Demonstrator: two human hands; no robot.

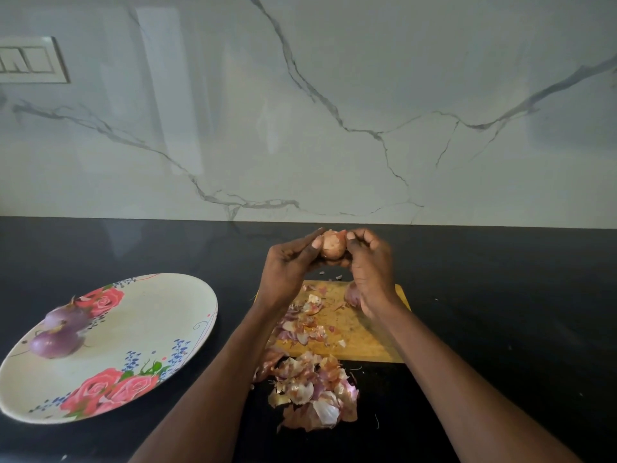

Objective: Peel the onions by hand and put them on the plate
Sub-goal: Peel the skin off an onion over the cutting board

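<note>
Up between both hands (334,259) — the onion (331,248) — pinched

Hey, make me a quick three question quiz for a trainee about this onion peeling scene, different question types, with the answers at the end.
1. True or false: the plate holds two peeled onions.
2. Where does the biggest heap of onion skins lie? A) on the plate B) on the counter in front of the cutting board C) against the wall
3. Fill in: the left hand and right hand hold one ____ above the board.

Key: 1 true; 2 B; 3 onion.
</note>
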